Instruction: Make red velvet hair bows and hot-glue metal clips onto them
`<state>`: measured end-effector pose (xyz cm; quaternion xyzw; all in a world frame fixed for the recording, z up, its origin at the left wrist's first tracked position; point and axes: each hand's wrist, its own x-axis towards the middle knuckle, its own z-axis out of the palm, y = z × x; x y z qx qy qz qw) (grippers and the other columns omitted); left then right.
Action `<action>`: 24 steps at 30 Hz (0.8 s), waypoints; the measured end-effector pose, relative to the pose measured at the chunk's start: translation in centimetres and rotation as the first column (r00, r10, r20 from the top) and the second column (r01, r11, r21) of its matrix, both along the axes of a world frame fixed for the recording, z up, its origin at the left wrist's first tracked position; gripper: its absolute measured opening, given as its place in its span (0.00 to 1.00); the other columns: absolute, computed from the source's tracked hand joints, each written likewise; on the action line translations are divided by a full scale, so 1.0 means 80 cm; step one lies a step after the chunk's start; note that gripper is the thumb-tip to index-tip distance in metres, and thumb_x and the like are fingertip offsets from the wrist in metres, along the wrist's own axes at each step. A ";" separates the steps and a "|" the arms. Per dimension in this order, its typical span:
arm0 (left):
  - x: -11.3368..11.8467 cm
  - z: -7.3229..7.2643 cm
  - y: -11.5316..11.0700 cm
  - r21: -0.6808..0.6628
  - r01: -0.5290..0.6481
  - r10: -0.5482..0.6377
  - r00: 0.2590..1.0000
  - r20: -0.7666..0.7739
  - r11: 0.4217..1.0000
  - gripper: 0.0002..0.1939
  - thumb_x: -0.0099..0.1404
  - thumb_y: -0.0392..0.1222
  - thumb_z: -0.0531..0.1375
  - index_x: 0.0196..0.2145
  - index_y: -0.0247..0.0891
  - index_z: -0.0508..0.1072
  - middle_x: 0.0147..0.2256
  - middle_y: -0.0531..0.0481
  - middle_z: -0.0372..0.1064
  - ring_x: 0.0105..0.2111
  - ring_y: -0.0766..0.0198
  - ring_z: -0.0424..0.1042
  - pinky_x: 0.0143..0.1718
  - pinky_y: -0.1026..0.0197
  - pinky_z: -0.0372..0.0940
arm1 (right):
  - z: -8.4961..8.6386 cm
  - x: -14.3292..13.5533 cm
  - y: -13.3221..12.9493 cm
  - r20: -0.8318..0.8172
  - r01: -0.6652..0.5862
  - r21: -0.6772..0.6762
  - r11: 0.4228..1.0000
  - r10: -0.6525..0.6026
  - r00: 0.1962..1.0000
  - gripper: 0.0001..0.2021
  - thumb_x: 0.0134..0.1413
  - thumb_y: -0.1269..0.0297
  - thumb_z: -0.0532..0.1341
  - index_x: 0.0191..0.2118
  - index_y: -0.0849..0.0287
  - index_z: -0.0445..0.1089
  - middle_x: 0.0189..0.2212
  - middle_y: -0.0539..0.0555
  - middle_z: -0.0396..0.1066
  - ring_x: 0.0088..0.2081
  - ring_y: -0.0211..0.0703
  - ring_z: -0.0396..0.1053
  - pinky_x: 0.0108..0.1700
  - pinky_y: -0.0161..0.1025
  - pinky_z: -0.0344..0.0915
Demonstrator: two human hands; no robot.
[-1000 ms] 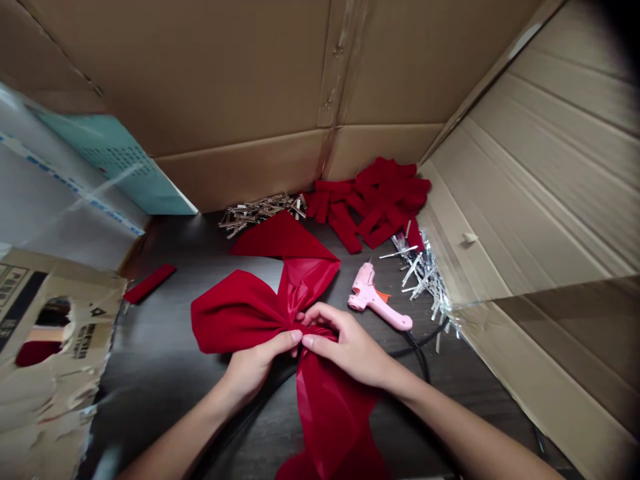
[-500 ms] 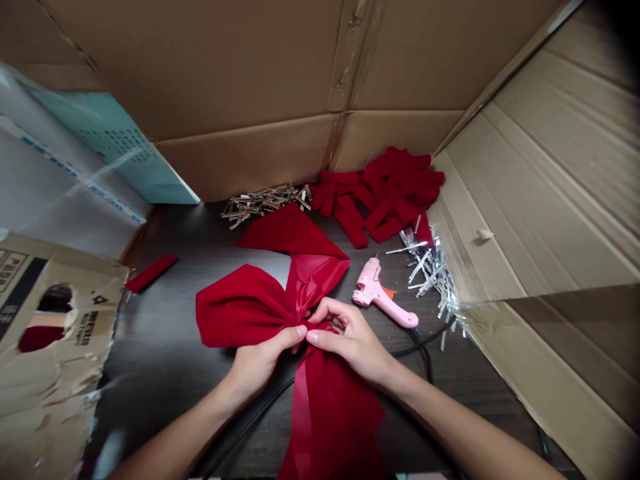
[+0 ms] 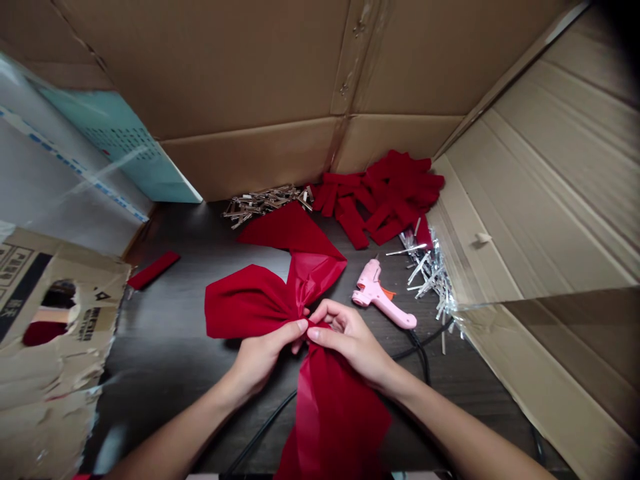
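A red fabric bow (image 3: 245, 300) is gathered tightly at its middle, with a loop to the left, a folded piece at the top and tails hanging toward me. My left hand (image 3: 270, 350) pinches the gathered centre between thumb and fingers. Close against it, my right hand (image 3: 345, 340) is closed on the same gather, thumb tip near the left thumb. The fingers behind the cloth are partly hidden. Just right of the bow lies a pink hot glue gun (image 3: 380, 293) with an orange trigger, its nozzle pointing away from me.
Behind the bow are a pile of metal hair clips (image 3: 265, 201) and a heap of red fabric strips (image 3: 395, 193). Silver twist ties (image 3: 435, 277) lie at right. One red strip (image 3: 155, 270) is at left. Cardboard walls (image 3: 240, 73) surround the dark table (image 3: 165, 347); a black cable (image 3: 265, 420) crosses it.
The bow's left loop has shifted slightly to the right and up, and its lower tails have swung a little rightward. Both hands keep their pinch at the centre.
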<state>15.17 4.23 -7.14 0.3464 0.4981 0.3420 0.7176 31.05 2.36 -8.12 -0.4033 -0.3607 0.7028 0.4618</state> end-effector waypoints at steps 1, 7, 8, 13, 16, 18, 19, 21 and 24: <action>0.001 0.002 0.001 0.018 0.007 -0.007 1.000 0.016 1.000 0.15 0.55 0.47 0.68 0.18 0.36 0.73 0.18 0.54 0.64 0.23 0.66 0.62 0.32 0.62 0.60 | 0.001 0.001 0.000 -0.017 -0.032 0.015 0.999 0.032 0.999 0.13 0.48 0.60 0.69 0.31 0.58 0.64 0.25 0.51 0.74 0.34 0.44 0.74 0.42 0.42 0.66; 0.001 0.003 0.000 0.055 0.072 -0.067 0.993 -0.095 0.996 0.20 0.58 0.50 0.65 0.15 0.39 0.70 0.16 0.55 0.63 0.22 0.66 0.63 0.33 0.62 0.60 | 0.003 -0.001 -0.001 -0.100 -0.039 -0.004 0.999 0.038 0.994 0.11 0.49 0.64 0.68 0.29 0.58 0.64 0.26 0.49 0.76 0.30 0.40 0.74 0.39 0.38 0.67; 0.000 0.002 -0.001 0.045 0.080 -0.073 0.988 -0.138 0.996 0.21 0.58 0.51 0.65 0.13 0.39 0.69 0.16 0.55 0.64 0.23 0.65 0.63 0.34 0.62 0.61 | 0.002 -0.002 -0.001 -0.121 -0.030 -0.035 0.999 0.026 0.992 0.12 0.47 0.65 0.69 0.28 0.59 0.64 0.26 0.49 0.76 0.30 0.40 0.74 0.39 0.38 0.67; -0.003 -0.001 0.001 0.028 0.080 -0.076 0.989 -0.130 0.996 0.22 0.57 0.51 0.66 0.13 0.38 0.68 0.15 0.55 0.62 0.23 0.66 0.63 0.37 0.61 0.61 | 0.002 -0.002 -0.002 -0.144 -0.031 -0.081 0.996 0.019 0.989 0.13 0.45 0.64 0.70 0.27 0.59 0.64 0.25 0.50 0.75 0.31 0.42 0.75 0.41 0.40 0.67; -0.004 0.000 0.007 -0.026 0.027 -0.027 0.999 -0.023 0.999 0.16 0.53 0.51 0.68 0.20 0.36 0.75 0.16 0.55 0.63 0.23 0.66 0.63 0.35 0.61 0.60 | 0.007 0.005 0.001 -0.037 -0.080 0.002 0.997 0.080 0.996 0.11 0.48 0.62 0.69 0.30 0.59 0.67 0.28 0.51 0.77 0.36 0.43 0.75 0.46 0.42 0.66; -0.004 0.001 0.011 -0.047 -0.003 0.004 1.000 0.023 0.999 0.16 0.53 0.52 0.68 0.24 0.34 0.77 0.19 0.53 0.67 0.24 0.66 0.63 0.33 0.62 0.60 | 0.010 0.011 0.003 0.055 -0.129 0.042 0.991 0.126 0.990 0.10 0.48 0.62 0.69 0.34 0.59 0.69 0.33 0.53 0.78 0.40 0.45 0.74 0.48 0.42 0.65; -0.005 0.002 0.014 -0.044 -0.007 0.009 0.999 0.042 0.999 0.17 0.53 0.52 0.68 0.25 0.33 0.77 0.21 0.52 0.68 0.24 0.67 0.62 0.31 0.63 0.59 | 0.010 0.014 0.004 0.090 -0.149 0.055 0.987 0.143 0.986 0.11 0.48 0.62 0.68 0.36 0.60 0.70 0.35 0.53 0.78 0.41 0.45 0.74 0.48 0.43 0.65; -0.009 0.005 0.020 -0.015 0.013 -0.012 0.998 0.066 1.000 0.18 0.56 0.53 0.65 0.26 0.33 0.76 0.23 0.51 0.69 0.22 0.69 0.61 0.28 0.64 0.58 | 0.012 0.017 0.004 0.150 -0.183 0.080 0.980 0.170 0.974 0.11 0.50 0.61 0.67 0.39 0.60 0.72 0.39 0.54 0.78 0.43 0.47 0.74 0.49 0.44 0.66; -0.029 0.013 0.035 0.020 0.175 -0.173 0.982 -0.076 0.984 0.21 0.59 0.57 0.60 0.25 0.33 0.73 0.19 0.53 0.66 0.18 0.71 0.57 0.24 0.65 0.56 | 0.013 0.018 0.002 0.364 -0.206 0.165 0.964 0.134 0.922 0.11 0.54 0.61 0.64 0.42 0.59 0.73 0.43 0.56 0.77 0.46 0.48 0.73 0.51 0.45 0.65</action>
